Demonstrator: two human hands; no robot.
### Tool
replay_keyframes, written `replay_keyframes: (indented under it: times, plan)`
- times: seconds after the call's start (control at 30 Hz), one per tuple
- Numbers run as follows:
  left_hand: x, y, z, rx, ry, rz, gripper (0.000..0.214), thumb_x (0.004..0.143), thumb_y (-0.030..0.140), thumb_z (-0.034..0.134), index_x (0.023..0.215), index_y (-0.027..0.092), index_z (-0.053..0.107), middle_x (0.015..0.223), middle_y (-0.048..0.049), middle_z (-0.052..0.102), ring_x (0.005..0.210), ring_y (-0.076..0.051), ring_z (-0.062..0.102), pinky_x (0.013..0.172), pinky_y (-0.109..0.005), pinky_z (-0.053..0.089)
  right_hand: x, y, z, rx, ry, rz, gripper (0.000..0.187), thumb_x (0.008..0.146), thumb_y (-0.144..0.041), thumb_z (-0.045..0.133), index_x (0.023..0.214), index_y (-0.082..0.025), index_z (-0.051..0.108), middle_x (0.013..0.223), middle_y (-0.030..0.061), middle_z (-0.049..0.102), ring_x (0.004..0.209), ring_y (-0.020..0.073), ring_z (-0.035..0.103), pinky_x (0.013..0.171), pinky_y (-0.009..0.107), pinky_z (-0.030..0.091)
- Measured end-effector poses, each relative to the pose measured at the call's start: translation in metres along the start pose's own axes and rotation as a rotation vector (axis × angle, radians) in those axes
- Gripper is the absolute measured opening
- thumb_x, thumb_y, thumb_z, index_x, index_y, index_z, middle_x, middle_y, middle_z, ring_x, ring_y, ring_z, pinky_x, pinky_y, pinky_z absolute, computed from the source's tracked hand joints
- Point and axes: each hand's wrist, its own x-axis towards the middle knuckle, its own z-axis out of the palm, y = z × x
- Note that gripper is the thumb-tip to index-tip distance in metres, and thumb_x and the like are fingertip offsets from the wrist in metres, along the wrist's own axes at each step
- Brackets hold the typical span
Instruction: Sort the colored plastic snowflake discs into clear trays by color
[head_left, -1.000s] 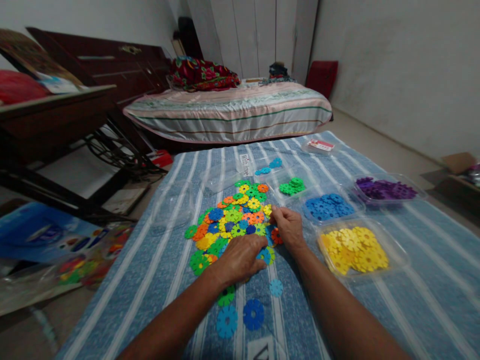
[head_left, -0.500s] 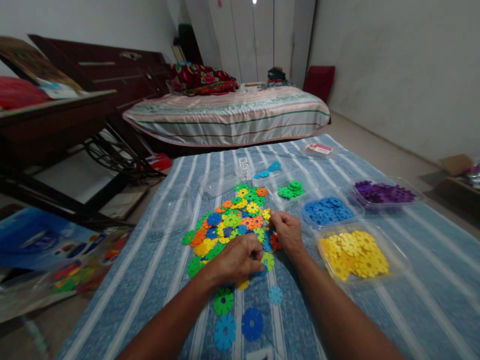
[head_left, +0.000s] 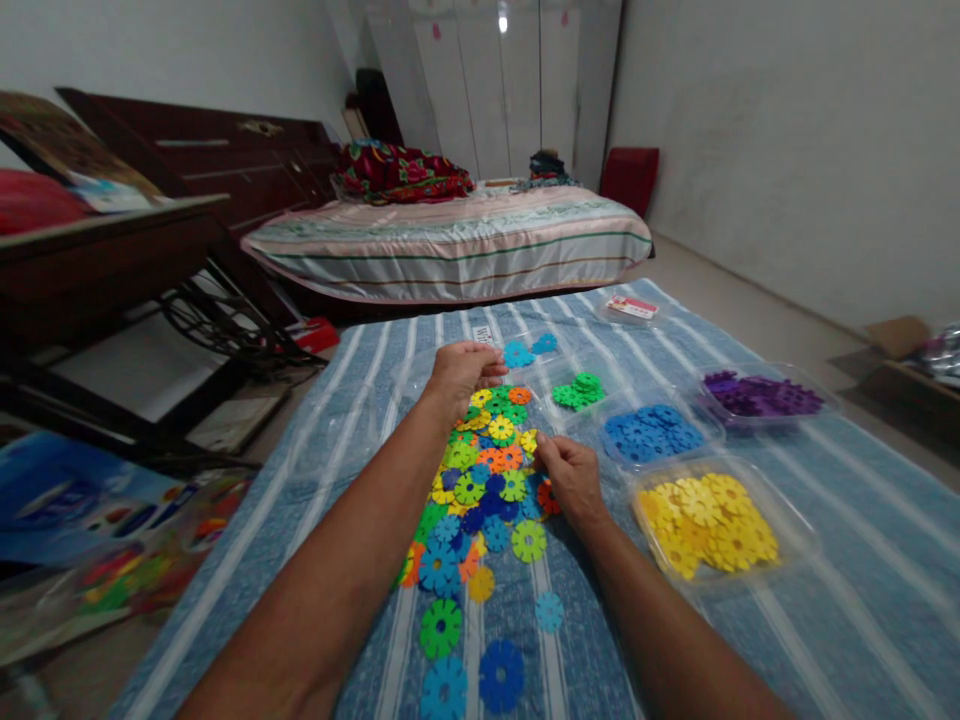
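My left hand [head_left: 466, 378] is over the far end of the table, fingers closed at the edge of a light blue snowflake disc [head_left: 517, 355]. That disc is over a clear container with a few more light blue discs [head_left: 546, 343]. Beside the loose pile, my right hand [head_left: 573, 478] pinches a small yellow snowflake disc [head_left: 528, 440] between thumb and forefinger. The mixed pile [head_left: 487, 490] has green, orange, yellow and blue discs, partly hidden by my left forearm. Nearer me lie a green disc [head_left: 441, 628] and a dark blue disc [head_left: 501, 675].
Clear containers on the right hold green discs [head_left: 579, 391], blue discs [head_left: 652, 433], yellow discs [head_left: 705, 525] and purple discs [head_left: 761, 393]. A lidded box with a red label [head_left: 632, 308] stands at the far edge. Beyond the striped cloth [head_left: 795, 620] is a bed [head_left: 450, 245].
My left hand has moved from the near part of the pile to the far container, with a light blue disc at its fingertips. The right hand stays almost in place with the yellow disc.
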Motion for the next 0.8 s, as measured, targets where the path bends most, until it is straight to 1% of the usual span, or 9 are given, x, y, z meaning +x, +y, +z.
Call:
replay_keyframes:
  times: [0.07,0.17,0.23,0.37,0.43,0.5,0.63,0.7,0.8]
  plan:
    - [0.002,0.004,0.005,0.043,0.026,0.008,0.013,0.072,0.019,0.071,0.072,0.014,0.059,0.067,-0.0011,0.066,0.058,-0.011,0.064,0.055,-0.021,0.048,0.0,-0.001,0.0,0.005,-0.003,0.006,0.051,0.086,-0.058,0.055,0.053,-0.019,0.058,0.052,-0.002,0.051,0.054,0.0133,0.046,0.056,0.026,0.036]
    - [-0.015,-0.008,0.003,0.243,-0.079,0.063,0.011,0.073,0.022,0.066,0.067,0.015,0.06,0.06,0.0003,0.062,0.054,-0.01,0.059,0.054,-0.02,0.045,0.001,-0.002,0.0,0.009,-0.001,0.003,0.052,0.085,-0.059,0.054,0.052,-0.019,0.057,0.051,-0.002,0.05,0.053,0.0129,0.045,0.056,0.026,0.035]
    - [-0.034,-0.021,-0.003,0.393,-0.224,0.096,0.014,0.074,0.026,0.064,0.065,0.015,0.061,0.056,0.0018,0.059,0.052,-0.01,0.055,0.053,-0.02,0.042,0.001,-0.003,-0.001,0.006,0.005,-0.002,0.052,0.085,-0.059,0.053,0.052,-0.019,0.056,0.051,-0.0021,0.05,0.053,0.0126,0.044,0.055,0.026,0.035]
    - [-0.082,-0.043,-0.013,0.685,-0.628,0.17,0.019,0.075,0.026,0.059,0.058,0.016,0.057,0.052,0.0049,0.049,0.052,-0.008,0.046,0.052,-0.02,0.033,0.002,-0.002,-0.002,-0.004,0.005,-0.014,0.052,0.084,-0.059,0.054,0.053,-0.019,0.056,0.051,-0.0026,0.05,0.053,0.0123,0.045,0.056,0.026,0.036]
    - [-0.105,-0.049,-0.013,0.804,-0.799,0.194,0.016,0.076,0.023,0.057,0.061,0.016,0.057,0.054,0.0052,0.049,0.052,-0.008,0.044,0.052,-0.021,0.031,0.003,-0.002,-0.002,-0.005,0.006,-0.021,0.052,0.085,-0.059,0.054,0.052,-0.019,0.057,0.05,-0.0026,0.05,0.053,0.0123,0.046,0.056,0.026,0.036]
    - [-0.126,-0.054,-0.011,0.925,-0.909,0.226,0.013,0.076,0.021,0.058,0.064,0.017,0.058,0.059,0.0043,0.054,0.056,-0.009,0.048,0.054,-0.022,0.031,0.002,-0.001,-0.003,-0.002,0.003,-0.026,0.052,0.085,-0.059,0.054,0.052,-0.019,0.057,0.05,-0.0022,0.051,0.053,0.0126,0.047,0.056,0.026,0.037]
    - [-0.155,-0.064,-0.006,1.206,-0.948,0.346,0.008,0.078,0.025,0.064,0.077,0.019,0.06,0.086,-0.0028,0.068,0.08,-0.019,0.061,0.067,-0.027,0.041,0.002,-0.001,-0.004,0.005,-0.01,-0.031,0.052,0.084,-0.059,0.055,0.052,-0.019,0.059,0.051,-0.0014,0.054,0.053,0.0131,0.049,0.056,0.026,0.038]
    - [-0.163,-0.067,-0.005,1.278,-0.946,0.37,0.011,0.08,0.027,0.063,0.087,0.019,0.061,0.1,-0.0064,0.069,0.092,-0.023,0.063,0.074,-0.031,0.044,0.002,-0.002,-0.004,0.002,-0.008,-0.028,0.051,0.084,-0.058,0.055,0.052,-0.019,0.058,0.051,-0.0016,0.054,0.052,0.0127,0.048,0.056,0.026,0.037]
    - [-0.165,-0.067,-0.003,1.287,-0.984,0.36,0.011,0.081,0.025,0.063,0.089,0.02,0.06,0.103,-0.0064,0.069,0.096,-0.024,0.063,0.076,-0.031,0.044,0.001,-0.003,-0.003,-0.002,0.005,-0.02,0.051,0.083,-0.058,0.056,0.051,-0.019,0.056,0.051,-0.002,0.051,0.052,0.0121,0.044,0.054,0.026,0.035]
